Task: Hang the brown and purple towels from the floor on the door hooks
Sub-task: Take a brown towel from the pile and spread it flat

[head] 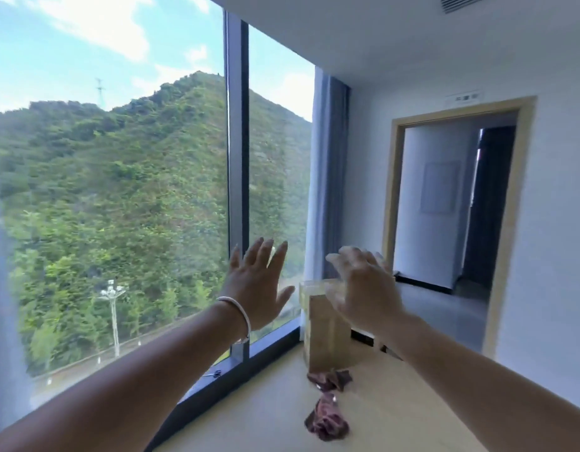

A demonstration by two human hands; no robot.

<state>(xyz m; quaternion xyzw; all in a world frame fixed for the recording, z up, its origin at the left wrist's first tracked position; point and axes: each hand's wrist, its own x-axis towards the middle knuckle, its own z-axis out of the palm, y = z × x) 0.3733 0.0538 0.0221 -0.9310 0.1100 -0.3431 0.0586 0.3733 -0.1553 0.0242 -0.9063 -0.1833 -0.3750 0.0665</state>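
Two crumpled towels lie on the pale floor below my arms. One towel (331, 379), brownish, sits farther off by the foot of a wooden cabinet. The other towel (327, 420), purplish, lies nearer to me. My left hand (254, 285), with a white bracelet at the wrist, is raised in front of the window, fingers spread, holding nothing. My right hand (363, 288) is raised beside it over the cabinet, fingers apart and empty, slightly blurred. Both hands are well above the towels. No door hooks are visible.
A floor-to-ceiling window (119, 190) with a dark frame fills the left. A light wooden cabinet (327, 334) stands in the corner by a grey curtain (327, 177). An open doorway (451, 203) with a wooden frame leads out on the right.
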